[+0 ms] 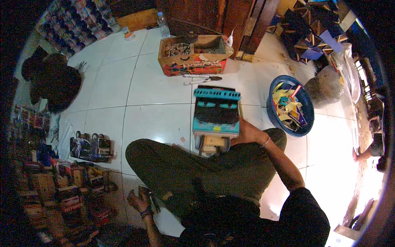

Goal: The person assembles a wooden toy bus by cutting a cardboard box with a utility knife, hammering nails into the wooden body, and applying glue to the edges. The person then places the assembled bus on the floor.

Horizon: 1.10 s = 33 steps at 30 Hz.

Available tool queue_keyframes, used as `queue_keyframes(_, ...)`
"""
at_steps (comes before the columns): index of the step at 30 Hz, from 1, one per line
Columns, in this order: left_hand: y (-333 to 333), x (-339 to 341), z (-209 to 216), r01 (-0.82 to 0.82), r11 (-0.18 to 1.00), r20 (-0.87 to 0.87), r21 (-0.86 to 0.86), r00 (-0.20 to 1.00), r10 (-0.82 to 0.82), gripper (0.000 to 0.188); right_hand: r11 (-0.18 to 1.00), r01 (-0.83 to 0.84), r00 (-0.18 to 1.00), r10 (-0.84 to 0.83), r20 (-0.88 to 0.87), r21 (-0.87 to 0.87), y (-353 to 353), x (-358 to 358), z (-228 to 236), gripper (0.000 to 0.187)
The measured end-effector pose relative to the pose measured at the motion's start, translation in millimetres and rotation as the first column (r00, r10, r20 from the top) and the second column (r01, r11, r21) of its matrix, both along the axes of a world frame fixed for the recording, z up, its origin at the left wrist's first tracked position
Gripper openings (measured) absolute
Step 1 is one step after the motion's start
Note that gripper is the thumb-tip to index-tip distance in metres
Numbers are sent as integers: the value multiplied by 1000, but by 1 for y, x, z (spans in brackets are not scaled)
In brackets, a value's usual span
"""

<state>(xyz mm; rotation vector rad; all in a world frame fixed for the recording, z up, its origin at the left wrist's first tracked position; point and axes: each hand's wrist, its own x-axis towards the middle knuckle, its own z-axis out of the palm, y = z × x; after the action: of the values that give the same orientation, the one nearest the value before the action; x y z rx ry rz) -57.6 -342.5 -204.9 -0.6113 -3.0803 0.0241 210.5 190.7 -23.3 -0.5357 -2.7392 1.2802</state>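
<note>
A toy truck (216, 113) with a turquoise and black body and bare wood at its near end stands upright in front of my crossed legs. My right hand (249, 131) grips its right side, the fingers partly hidden behind it. Low on the left, beside my knee, my left hand (139, 201) hovers near the floor with its fingers apart. Close to those fingers is a slim dark object (155, 202), possibly a tool; its kind is unclear.
Ahead sits a two-part box (192, 61) of small parts, with pliers (202, 79) before it. To the right, a blue basin (271, 113) holds colourful scraps. Another toy vehicle (91, 147) and stacked wooden toy pieces (68, 193) lie left. A bottle (163, 26) stands far back. Another person's arm (366, 153) shows far right.
</note>
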Motion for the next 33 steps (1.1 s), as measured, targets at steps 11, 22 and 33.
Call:
queue_keyframes(11,307,-19,215,-417,285,494,863,581,-646,76,963,82,993,-57,-106,255,-12,-84,13,135)
queue_keyframes(22,390,-171,119,115,767,484,631,715,-505,73,819,-175,984,124,129,546,15,-138,-29,125)
queue_keyframes(33,593,-116,173,645,335,-25,687,482,-876,36,879,-159,985,113,128,449,30,-112,-47,97)
